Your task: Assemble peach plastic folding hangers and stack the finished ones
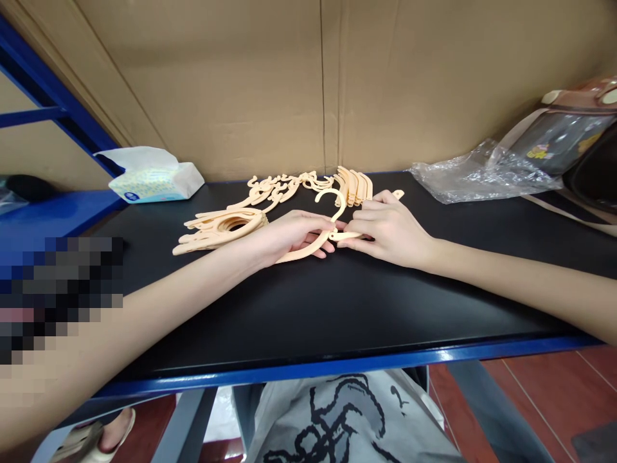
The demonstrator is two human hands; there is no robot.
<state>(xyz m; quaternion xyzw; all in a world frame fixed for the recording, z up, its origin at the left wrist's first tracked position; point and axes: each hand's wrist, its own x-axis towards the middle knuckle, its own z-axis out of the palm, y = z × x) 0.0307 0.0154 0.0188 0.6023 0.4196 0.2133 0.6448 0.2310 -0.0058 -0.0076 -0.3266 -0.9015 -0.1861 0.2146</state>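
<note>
A cream plastic hanger piece with a curved hook (343, 204) is gripped by my left hand (308, 230), whose fingers close round it near the base of the hook. One curved arm of it extends leftward below that hand. My right hand (383, 228) is closed on a cream hanger arm (351, 237), pinching it with its rounded end against the hook piece. Whether the two parts are joined cannot be made out, as my fingers cover some of the contact. Left of my hands lies a stack of cream hangers (222, 230).
Behind my hands lie loose hook pieces (274, 188) and a pile of curved arms (354, 185). A tissue pack (157, 177) stands back left. Clear plastic wrap (477, 173) and a bottle (549, 138) are at right. The black tabletop (308, 315) has a blue front edge.
</note>
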